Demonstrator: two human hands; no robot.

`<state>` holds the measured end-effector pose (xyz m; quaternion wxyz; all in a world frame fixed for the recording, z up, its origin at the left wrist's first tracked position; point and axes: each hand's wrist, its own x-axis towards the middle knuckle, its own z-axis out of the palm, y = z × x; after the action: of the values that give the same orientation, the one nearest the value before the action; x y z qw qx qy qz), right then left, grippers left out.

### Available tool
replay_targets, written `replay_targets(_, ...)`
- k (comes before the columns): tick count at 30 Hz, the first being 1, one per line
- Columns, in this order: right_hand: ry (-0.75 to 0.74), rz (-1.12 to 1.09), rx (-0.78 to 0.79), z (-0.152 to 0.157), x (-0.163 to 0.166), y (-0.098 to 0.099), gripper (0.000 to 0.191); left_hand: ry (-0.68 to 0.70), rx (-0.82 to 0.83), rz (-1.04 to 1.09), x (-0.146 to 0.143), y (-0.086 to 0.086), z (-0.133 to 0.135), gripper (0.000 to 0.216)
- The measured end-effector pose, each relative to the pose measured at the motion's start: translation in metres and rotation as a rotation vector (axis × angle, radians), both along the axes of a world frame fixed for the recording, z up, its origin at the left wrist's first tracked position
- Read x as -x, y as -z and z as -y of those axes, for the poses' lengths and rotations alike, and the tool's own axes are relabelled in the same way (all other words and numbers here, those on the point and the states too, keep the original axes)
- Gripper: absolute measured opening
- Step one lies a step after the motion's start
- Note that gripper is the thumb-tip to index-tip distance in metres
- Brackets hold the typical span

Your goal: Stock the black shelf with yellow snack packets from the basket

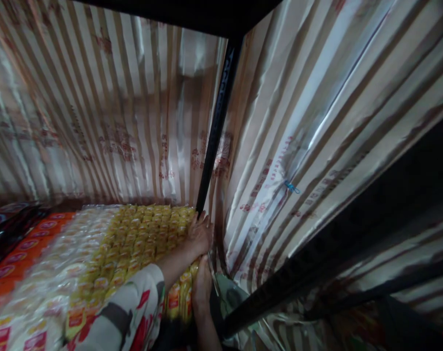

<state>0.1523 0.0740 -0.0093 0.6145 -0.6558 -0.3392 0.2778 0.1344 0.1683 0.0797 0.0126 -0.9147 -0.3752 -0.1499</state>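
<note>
Striped sheeting hung behind as your left hand lay flat on the yellow packets, your right hand open against their side.

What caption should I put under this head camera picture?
Left hand and right hand touch stacked yellow packets beside a black post, striped sheeting behind.

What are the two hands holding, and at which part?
The yellow packet bundle, at its right end: left hand on top, right hand against the side. A closed grip cannot be told.
</note>
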Motion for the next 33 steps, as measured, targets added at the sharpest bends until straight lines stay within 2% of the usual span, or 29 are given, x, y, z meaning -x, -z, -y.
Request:
replay_targets(3,-0.003,-0.004,0.022,0.002,0.001,-0.004,0.071,-0.021,0.02,-0.149,-0.01,0.003,-0.008,0.024)
replay_targets(6,-0.019,-0.007,0.039,0.002,0.003,-0.005,0.07,-0.025,0.036,-0.191,-0.012,0.006,-0.012,0.02)
replay_targets(9,-0.016,-0.009,0.033,0.0,0.005,-0.002,0.066,-0.024,0.04,-0.197,-0.012,0.008,-0.016,0.015)
replay_targets(14,-0.008,-0.005,0.031,-0.003,0.004,0.002,0.064,-0.008,0.025,-0.192,-0.01,0.013,-0.021,0.018)
replay_targets(20,-0.059,0.004,-0.03,-0.002,0.002,-0.004,0.065,0.002,0.008,-0.207,-0.008,0.019,-0.023,0.02)
replay_targets(27,-0.041,0.027,-0.026,-0.001,-0.002,-0.008,0.066,0.028,-0.002,-0.184,-0.007,0.016,-0.022,0.02)
replay_targets(33,-0.038,0.117,-0.039,0.004,-0.006,-0.005,0.065,0.026,-0.036,-0.142,-0.005,0.013,-0.018,0.031)
